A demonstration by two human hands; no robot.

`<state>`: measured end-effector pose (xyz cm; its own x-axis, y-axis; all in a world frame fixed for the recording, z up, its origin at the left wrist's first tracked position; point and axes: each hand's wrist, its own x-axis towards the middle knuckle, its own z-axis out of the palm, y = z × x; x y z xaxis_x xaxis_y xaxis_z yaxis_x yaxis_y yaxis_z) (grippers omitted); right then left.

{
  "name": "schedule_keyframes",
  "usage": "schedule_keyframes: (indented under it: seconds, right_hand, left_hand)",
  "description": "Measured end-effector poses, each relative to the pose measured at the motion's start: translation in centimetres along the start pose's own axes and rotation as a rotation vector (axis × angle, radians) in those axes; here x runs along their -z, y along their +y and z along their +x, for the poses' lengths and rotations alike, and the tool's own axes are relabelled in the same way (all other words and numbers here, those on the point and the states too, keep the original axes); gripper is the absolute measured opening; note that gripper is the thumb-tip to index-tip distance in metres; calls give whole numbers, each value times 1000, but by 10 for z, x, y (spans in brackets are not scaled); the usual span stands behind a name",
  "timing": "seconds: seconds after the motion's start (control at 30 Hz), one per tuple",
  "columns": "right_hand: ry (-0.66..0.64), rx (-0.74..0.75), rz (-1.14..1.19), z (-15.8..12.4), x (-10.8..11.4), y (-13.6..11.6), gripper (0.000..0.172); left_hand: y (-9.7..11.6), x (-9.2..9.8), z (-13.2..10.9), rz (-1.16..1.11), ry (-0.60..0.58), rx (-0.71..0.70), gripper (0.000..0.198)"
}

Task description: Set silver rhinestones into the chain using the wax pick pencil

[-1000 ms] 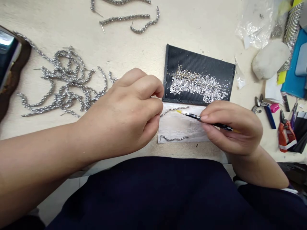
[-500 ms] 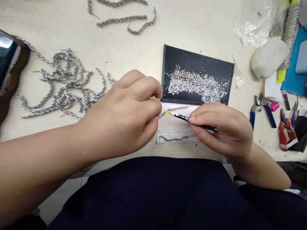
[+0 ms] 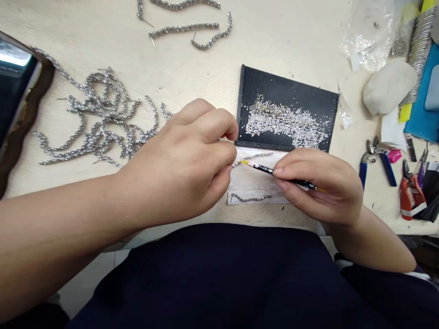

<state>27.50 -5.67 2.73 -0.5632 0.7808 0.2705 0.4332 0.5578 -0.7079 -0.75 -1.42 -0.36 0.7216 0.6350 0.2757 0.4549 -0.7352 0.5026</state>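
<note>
My left hand [image 3: 192, 160] is closed in a pinch, with its fingertips at the left end of a thin silver rhinestone strand [image 3: 256, 156]. The fingers hide that end of the strand. In my right hand [image 3: 322, 187] is a slim dark patterned pencil [image 3: 264, 169], gripped between thumb and fingers. Its yellow tip points left and meets the strand, or hovers just over it. Both lie above a white sheet [image 3: 254, 180], where a second wavy strand [image 3: 252, 198] rests near the lower edge. Loose silver stones [image 3: 284, 123] cover part of the black ridged tray [image 3: 274, 82] behind.
Tangled silver strands [image 3: 106, 114] are heaped to the left, beside a phone-like device [image 3: 17, 87]. More strands [image 3: 185, 29] lie at the back. On the right are a pale lump [image 3: 389, 87], blue-handled pliers [image 3: 387, 167], red-handled cutters [image 3: 411, 192] and a plastic bag [image 3: 366, 32].
The whole view has shifted slightly, so things appear a little further right. Both hands keep nearly the same pose, and the pencil tip stays at the strand.
</note>
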Motion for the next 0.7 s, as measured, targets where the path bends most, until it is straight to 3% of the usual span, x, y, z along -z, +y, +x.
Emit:
schedule_keyframes:
  seconds: [0.17, 0.37, 0.7]
  right_hand:
    - [71, 0, -26, -3, 6, 3, 26]
    - [321, -127, -113, -16, 16, 11, 20]
    - [240, -83, -75, -9, 21, 11, 19]
  left_hand:
    - [1, 2, 2, 102, -1, -51, 22]
    - [0, 4, 1, 74, -13, -31, 21]
    - [-6, 7, -1, 12, -55, -38, 18]
